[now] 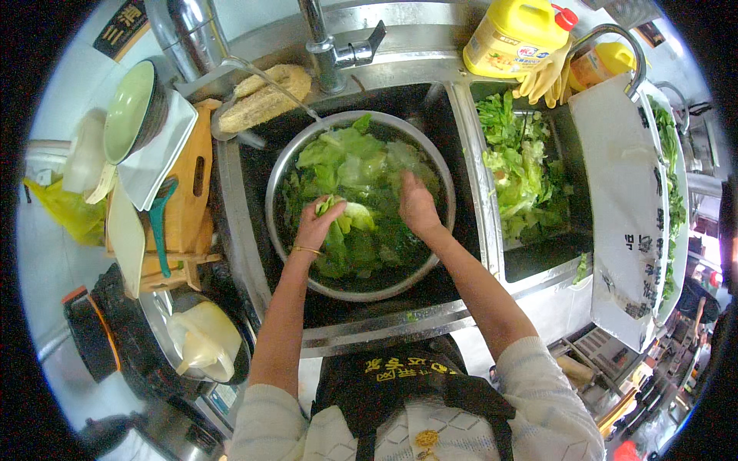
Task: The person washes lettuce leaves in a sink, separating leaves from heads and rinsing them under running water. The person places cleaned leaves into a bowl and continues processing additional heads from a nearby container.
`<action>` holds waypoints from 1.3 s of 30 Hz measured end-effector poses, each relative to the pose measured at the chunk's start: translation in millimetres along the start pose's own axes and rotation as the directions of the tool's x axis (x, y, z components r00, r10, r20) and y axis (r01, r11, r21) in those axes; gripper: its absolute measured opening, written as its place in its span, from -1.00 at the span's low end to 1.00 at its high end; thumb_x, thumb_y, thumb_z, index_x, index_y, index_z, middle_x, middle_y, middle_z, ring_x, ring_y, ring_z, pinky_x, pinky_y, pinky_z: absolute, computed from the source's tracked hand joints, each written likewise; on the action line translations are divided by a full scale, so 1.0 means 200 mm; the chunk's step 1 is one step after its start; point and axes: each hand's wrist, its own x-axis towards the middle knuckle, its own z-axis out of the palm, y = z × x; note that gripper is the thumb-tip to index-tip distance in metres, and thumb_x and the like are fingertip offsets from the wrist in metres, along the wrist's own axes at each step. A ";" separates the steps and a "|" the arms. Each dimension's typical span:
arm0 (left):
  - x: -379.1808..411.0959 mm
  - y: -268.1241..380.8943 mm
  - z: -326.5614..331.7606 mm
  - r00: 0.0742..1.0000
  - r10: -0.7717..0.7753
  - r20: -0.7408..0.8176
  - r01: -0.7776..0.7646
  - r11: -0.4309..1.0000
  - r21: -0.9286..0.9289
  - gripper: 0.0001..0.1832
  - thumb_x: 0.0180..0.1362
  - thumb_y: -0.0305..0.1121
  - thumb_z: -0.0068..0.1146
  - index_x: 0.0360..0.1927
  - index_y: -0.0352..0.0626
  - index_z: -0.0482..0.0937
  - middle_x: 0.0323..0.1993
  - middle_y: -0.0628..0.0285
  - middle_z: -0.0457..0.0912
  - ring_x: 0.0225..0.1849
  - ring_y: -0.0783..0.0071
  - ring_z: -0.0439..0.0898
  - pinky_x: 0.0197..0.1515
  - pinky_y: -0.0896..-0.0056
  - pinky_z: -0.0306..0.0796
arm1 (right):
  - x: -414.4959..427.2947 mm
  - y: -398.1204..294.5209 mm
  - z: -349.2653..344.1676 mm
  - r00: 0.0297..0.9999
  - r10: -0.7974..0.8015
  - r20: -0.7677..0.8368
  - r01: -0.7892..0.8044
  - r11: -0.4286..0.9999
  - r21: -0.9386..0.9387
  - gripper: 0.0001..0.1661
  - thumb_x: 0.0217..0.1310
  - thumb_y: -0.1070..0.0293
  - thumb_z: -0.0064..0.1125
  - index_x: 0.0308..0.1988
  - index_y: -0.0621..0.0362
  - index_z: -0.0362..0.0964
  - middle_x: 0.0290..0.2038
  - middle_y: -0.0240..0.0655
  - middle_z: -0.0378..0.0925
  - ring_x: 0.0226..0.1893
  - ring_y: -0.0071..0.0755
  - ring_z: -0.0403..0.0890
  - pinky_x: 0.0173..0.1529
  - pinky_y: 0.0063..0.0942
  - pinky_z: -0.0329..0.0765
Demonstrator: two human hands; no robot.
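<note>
A round metal basin (361, 297) filled with water and green lettuce leaves (346, 155) stands in the left sink bowl (461, 253). My left hand (320, 222), with a gold-coloured bracelet at the wrist, grips a lettuce leaf (358, 216) by its pale part above the water. On the basin's right side, my right hand (418, 201) dips its fingertips among the leaves. Water blurs those fingertips, so whether they hold a leaf is unclear. Most of the lower leaves lie under water.
More lettuce (519, 173) lies in the right sink bowl, beside a white box (622, 219) of greens. Yellow jugs (513, 40) and rubber gloves (545, 80) sit behind. A tap (328, 57), a loofah (268, 98), a wooden rack (193, 201) and a green bowl (130, 112) surround the left side.
</note>
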 end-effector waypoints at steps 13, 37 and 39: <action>-0.23 0.04 0.00 0.996 -0.050 -0.075 0.017 0.917 -0.399 -0.82 0.06 -0.29 0.24 -0.41 -0.16 0.53 -0.46 0.28 0.62 -0.39 0.52 0.55 -0.30 0.38 0.42 | 0.27 -0.35 0.23 0.974 -0.159 -0.160 0.153 0.987 -0.051 -0.48 -0.08 0.13 0.35 -0.18 0.25 0.44 -0.39 -0.02 0.56 -0.29 -0.03 0.60 -0.17 -0.17 0.53; 0.17 -0.14 0.34 0.873 0.467 -0.144 -0.299 0.744 0.598 -0.65 0.01 -0.22 0.21 -0.19 -0.23 0.55 -0.31 -0.07 0.59 -0.25 -0.04 0.57 -0.19 0.11 0.44 | 0.02 -0.11 0.32 0.980 -0.166 0.108 0.178 0.978 -0.110 -0.66 -0.01 0.52 0.06 -0.14 0.29 0.33 -0.27 0.02 0.48 -0.22 0.13 0.51 -0.20 -0.16 0.50; 0.09 -0.03 0.34 0.872 0.420 -0.250 -0.351 0.894 0.279 -0.68 0.02 -0.21 0.25 -0.27 -0.24 0.52 -0.28 0.05 0.58 -0.24 0.15 0.56 -0.15 0.24 0.42 | 0.01 -0.18 0.21 0.960 -0.231 -0.155 0.259 0.947 0.190 -0.67 -0.03 0.59 0.07 -0.16 0.33 0.31 -0.29 0.08 0.44 -0.18 0.14 0.47 -0.13 -0.13 0.44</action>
